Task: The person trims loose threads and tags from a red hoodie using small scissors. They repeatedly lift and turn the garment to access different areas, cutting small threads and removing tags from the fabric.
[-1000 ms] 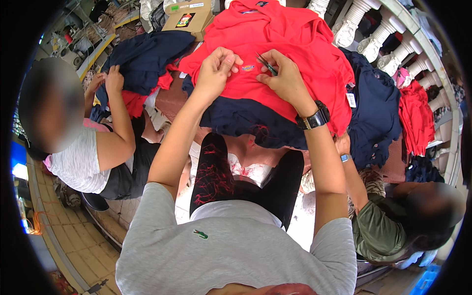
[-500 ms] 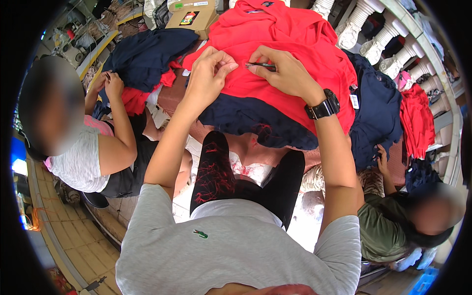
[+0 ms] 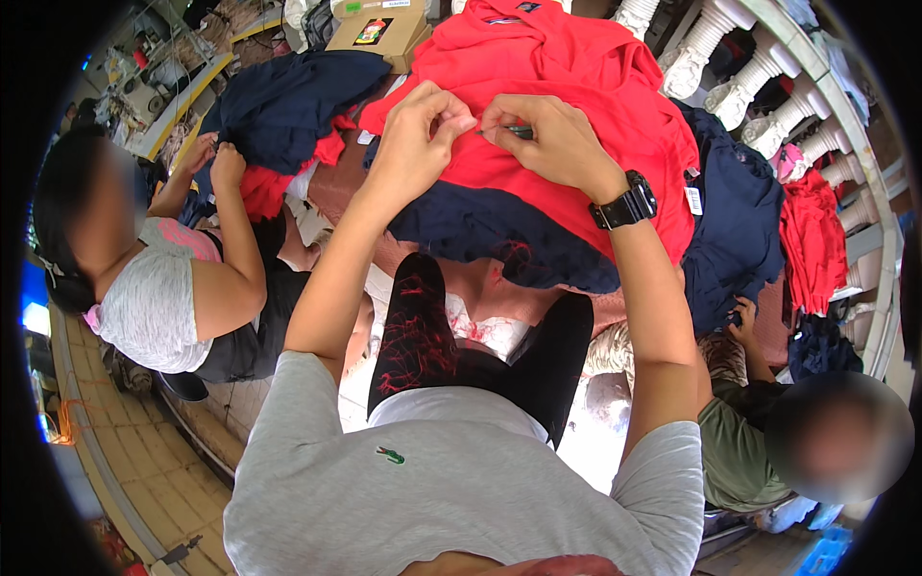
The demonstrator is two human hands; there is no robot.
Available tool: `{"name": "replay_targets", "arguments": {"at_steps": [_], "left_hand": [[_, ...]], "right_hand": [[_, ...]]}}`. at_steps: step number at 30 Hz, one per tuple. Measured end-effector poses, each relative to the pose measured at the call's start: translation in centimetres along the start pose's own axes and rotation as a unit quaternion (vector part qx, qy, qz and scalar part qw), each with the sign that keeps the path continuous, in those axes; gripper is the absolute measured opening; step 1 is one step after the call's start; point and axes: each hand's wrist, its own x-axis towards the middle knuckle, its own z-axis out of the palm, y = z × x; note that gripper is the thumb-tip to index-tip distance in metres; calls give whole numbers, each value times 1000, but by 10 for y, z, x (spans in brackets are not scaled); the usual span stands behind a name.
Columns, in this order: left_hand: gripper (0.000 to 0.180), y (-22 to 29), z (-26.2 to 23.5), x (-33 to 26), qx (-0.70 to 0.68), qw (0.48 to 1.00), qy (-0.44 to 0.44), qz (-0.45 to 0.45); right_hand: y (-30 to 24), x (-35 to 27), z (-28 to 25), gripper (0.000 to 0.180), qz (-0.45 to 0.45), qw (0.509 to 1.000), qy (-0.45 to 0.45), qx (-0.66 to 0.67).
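Observation:
A red knit garment lies spread over the work surface, with dark navy cloth below its near edge. Over the red cloth, my left hand is closed in a pinch; whatever its fingertips hold is too small to make out. Close beside it, my right hand grips what look like small dark thread snips, mostly hidden by the fingers. The fingertips of both hands nearly meet.
Navy garments lie at left and right, where a tag hangs. A cardboard box stands at the back, white balusters at back right. People sit on either side. Loose red threads cling to my dark trousers.
My left fingertips have shifted slightly right, closer to my right hand. The snips now show less between my right fingers. The person at left has raised and parted their hands.

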Motion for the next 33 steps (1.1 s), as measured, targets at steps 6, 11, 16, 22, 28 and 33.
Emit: {"name": "replay_targets", "arguments": {"at_steps": [6,11,16,22,28,33], "left_hand": [[11,13,-63,-33,32,985,-157,-57],[28,9,-21,-32,113,992,32,45],[25,-11,-12,-61,-26,983,-178,-29],[16,0,-29,-21,77,985,150,36],[21,-14,-16,10,129,989,60,41],[18,5,-48,2,151,956,219,122]], "right_hand": [[2,-23,-28,27,65,988,104,98],[20,-36,-8,33,176,978,114,24],[7,-42,-2,33,217,970,107,0],[0,-49,6,30,203,971,126,-28],[-33,-57,-18,32,216,948,212,-97],[-14,-115,-57,45,341,843,312,-275]]}}
